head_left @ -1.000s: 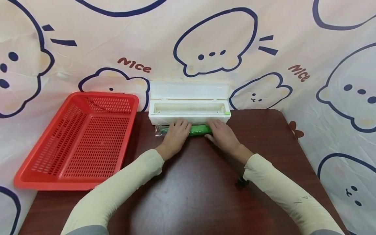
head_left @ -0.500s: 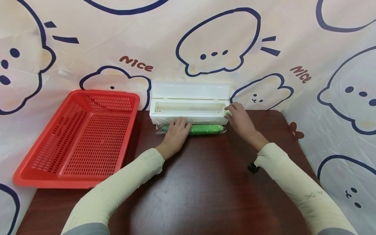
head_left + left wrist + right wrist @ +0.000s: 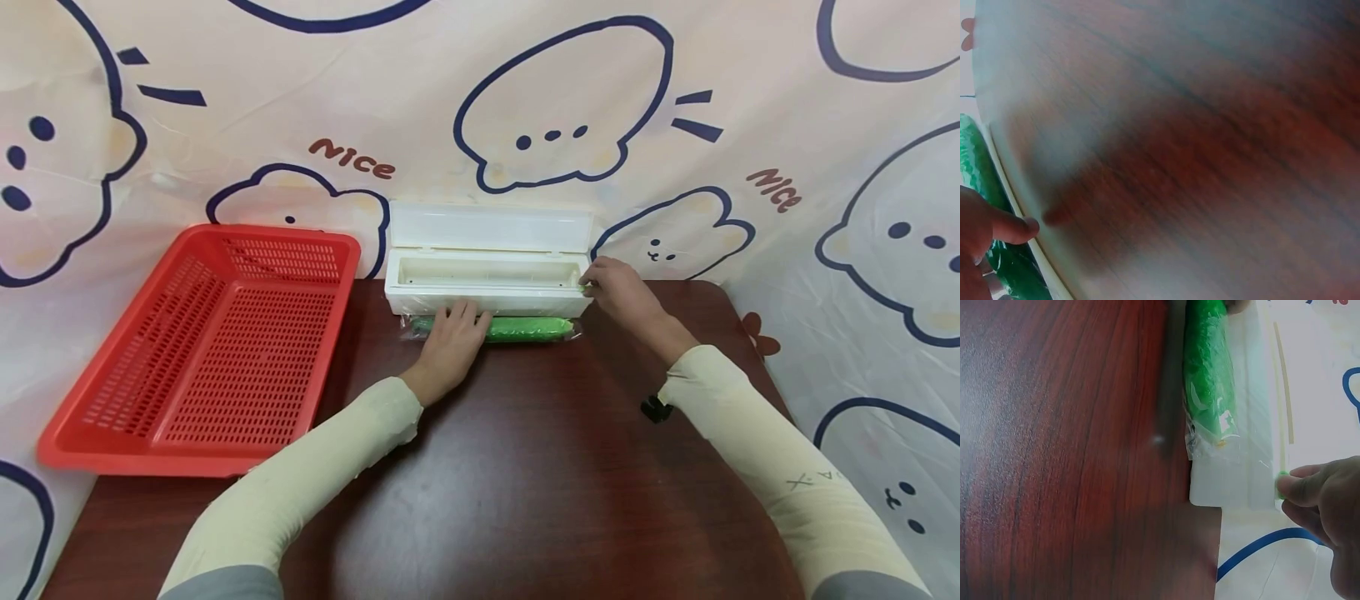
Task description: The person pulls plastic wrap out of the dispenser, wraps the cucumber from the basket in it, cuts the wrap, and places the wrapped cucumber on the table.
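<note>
A green cucumber (image 3: pixel 528 329) in clear cling film lies along the front of a white cling film dispenser (image 3: pixel 487 301), whose lid stands raised. My left hand (image 3: pixel 452 342) holds the cucumber near its left part, fingers reaching over it to the dispenser's front and covering some of it. In the left wrist view, the thumb (image 3: pixel 1016 229) lies across the green film-covered side. At the dispenser's right end my right hand (image 3: pixel 622 292) pinches the small green slide cutter (image 3: pixel 1282 481) between thumb and fingers. Film stretches from the cucumber over the dispenser's front in the right wrist view.
A large red plastic basket (image 3: pixel 247 367) stands on the left of the dark brown table (image 3: pixel 525 467). Behind the dispenser rises a patterned cloth wall (image 3: pixel 420 100), with another on the right. A small black object (image 3: pixel 656 408) shows under the right wrist.
My right hand has left the cucumber's right end, moved up and right to the dispenser's corner, and taken hold of the slide cutter. The left hand stays on the cucumber.
</note>
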A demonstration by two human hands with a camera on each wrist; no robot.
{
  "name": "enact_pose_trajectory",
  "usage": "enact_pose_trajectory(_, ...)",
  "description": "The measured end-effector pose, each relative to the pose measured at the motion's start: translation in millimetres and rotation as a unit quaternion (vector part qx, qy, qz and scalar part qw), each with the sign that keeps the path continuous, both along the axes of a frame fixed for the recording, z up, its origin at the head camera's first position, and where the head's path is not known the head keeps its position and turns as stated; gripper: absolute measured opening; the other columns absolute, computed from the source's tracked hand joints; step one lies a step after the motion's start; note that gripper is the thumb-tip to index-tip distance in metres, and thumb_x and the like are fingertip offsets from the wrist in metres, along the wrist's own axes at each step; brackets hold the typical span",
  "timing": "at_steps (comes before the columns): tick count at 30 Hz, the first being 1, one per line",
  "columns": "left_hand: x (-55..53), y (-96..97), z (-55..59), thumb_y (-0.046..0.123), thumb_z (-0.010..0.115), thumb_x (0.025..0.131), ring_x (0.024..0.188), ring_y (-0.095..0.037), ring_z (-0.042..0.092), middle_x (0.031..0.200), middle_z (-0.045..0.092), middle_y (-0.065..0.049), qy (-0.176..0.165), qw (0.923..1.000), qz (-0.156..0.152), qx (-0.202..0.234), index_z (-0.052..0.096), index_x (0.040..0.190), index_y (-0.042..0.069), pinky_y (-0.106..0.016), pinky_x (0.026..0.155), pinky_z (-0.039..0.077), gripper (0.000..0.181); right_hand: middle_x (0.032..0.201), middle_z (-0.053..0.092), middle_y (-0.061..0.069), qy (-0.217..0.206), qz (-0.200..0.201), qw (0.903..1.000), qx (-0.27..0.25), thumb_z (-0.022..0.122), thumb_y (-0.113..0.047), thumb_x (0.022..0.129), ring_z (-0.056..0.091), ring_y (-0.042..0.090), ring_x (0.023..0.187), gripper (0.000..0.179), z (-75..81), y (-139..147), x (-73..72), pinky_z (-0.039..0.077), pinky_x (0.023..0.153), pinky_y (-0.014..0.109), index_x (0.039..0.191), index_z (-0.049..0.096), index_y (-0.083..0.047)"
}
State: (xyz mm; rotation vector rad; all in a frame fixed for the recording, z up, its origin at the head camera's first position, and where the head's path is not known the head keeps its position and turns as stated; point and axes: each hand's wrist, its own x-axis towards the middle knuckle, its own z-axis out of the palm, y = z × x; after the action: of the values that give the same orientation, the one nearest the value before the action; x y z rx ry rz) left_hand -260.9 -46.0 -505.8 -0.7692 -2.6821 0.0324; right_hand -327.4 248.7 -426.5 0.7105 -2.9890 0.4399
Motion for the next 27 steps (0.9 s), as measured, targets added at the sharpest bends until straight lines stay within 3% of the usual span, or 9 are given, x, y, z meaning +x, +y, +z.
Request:
enact_pose_trajectory(9,0.2,-0.3,-0.5,-0.006,0.063,0.093,0.103,-0.032,0.056,0.107,0.058,-0.014,-0.013,0.9996,-0.007,0.024,0.059,0.117,0.005,-0.044,0.084,0.053,0.027,0.105,0.073,0.018,0.006,0.014,0.9999,0.003,0.069,0.004,0.092,0.068,0.032,0.1,0.016,0.5,-0.2,-4.0,0.058,0.085,0.046,0.106,0.076,0.003)
enact_pose_trajectory(15,0.0,0.5,0.8,-0.005,0.063,0.094,0.104,-0.031,0.056,0.107,0.058,-0.014,-0.007,0.9999,-0.003,0.013,0.059,0.115,0.005,-0.042,0.082,0.053,0.024,0.102,0.073,0.017,-0.001,0.006,0.9999,-0.011,0.072,0.003,0.09,0.069,0.031,0.097,0.013,0.7,-2.3,-6.4,0.058,0.083,0.046,0.103,0.077,0.001)
enact_pose_trajectory(23,-1.6,1.4,-3.5,-0.004,0.064,0.093,0.107,-0.031,0.057,0.108,0.059,-0.013,0.014,0.9999,-0.001,0.008,0.059,0.113,0.006,-0.042,0.084,0.053,0.022,0.107,0.074,0.019,-0.032,-0.002,0.9995,0.01,0.068,0.006,0.091,0.068,0.032,0.102,0.017,7.0,-10.5,-8.4,0.057,0.088,0.048,0.105,0.076,0.002)
enact_pose_trajectory(27,-1.6,1.7,-3.7,-0.004,0.063,0.094,0.107,-0.031,0.057,0.109,0.058,-0.013,0.011,0.9999,0.001,0.007,0.059,0.113,0.006,-0.042,0.082,0.053,0.022,0.106,0.073,0.018,-0.027,0.006,0.9994,0.021,0.065,0.007,0.093,0.068,0.031,0.101,0.017,7.2,-12.9,-8.8,0.057,0.088,0.047,0.105,0.076,0.002)
